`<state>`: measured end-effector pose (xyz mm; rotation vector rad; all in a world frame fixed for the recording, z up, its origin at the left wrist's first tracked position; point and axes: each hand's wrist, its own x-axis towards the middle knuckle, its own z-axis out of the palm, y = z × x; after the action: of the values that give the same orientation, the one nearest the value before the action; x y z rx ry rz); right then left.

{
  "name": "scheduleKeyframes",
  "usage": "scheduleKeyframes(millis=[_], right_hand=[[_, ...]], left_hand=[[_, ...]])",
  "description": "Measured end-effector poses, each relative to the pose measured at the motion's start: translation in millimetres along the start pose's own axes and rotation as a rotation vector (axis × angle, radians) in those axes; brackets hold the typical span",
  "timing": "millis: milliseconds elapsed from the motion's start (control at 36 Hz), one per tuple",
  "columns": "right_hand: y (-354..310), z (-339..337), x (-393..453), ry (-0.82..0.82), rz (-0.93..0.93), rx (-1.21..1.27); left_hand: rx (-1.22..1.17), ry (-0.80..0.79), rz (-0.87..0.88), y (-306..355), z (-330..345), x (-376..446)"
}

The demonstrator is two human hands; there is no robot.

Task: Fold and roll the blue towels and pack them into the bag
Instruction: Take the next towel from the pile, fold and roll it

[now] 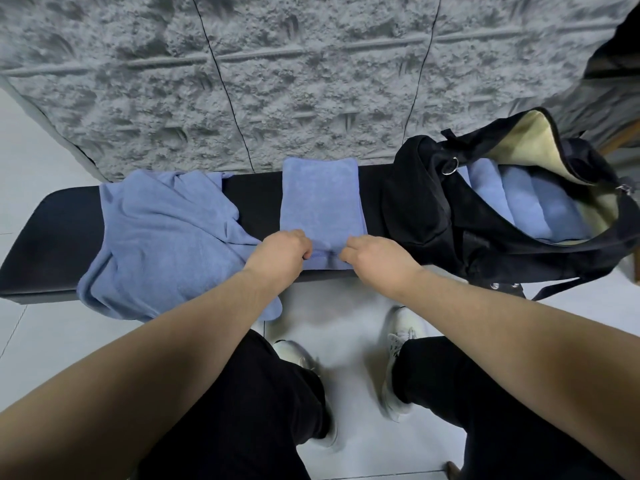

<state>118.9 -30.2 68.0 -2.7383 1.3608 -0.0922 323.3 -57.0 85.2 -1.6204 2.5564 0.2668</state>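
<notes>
Item 1: folded towel [320, 199], blue terry, lying as a narrow strip across the middle of the black table [52, 237], its long axis running near to far. Its near end is bunched into the start of a roll.

Item 2: left hand [280, 252] and right hand [375, 259], side by side at that near end, fingers curled over and gripping the rolled edge.

Item 3: loose towels [166, 244], same blue, heaped unfolded at the left, one corner hanging over the table's near edge.

Item 4: bag [433, 209], black with pale lining, open at the right end of the table; rolled towels [523, 202] lie packed side by side inside.

Handling note: cloth looks soft, light and limp, likely to slacken or skew if rolled unevenly. Best held at both sides of the roll with even pressure, then lifted with fingers wrapped round its middle so it cannot unwind.
</notes>
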Motion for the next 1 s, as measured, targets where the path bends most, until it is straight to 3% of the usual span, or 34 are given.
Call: scheduleKeyframes(millis=[167, 333, 528, 694, 861, 1000], right_hand=[[2, 4, -5, 0.073, -0.023, 0.036], [10, 10, -4, 0.122, -0.011, 0.058], [6, -3, 1, -0.002, 0.139, 0.128], [13, -9, -1, -0.106, 0.18, 0.243], [17, -15, -4, -0.174, 0.242, 0.367], [20, -14, 0, -0.153, 0.366, 0.506]], left_hand=[[0.119, -0.034, 0.006, 5, 0, -1], [-0.029, 0.057, 0.037, -2, 6, -10], [-0.022, 0.042, 0.053, -4, 4, -10], [-0.025, 0.13, -0.007, 0, -2, -13], [-0.322, 0.051, -0.114, -3, 5, -11], [-0.399, 0.016, -0.126, -4, 7, -9]])
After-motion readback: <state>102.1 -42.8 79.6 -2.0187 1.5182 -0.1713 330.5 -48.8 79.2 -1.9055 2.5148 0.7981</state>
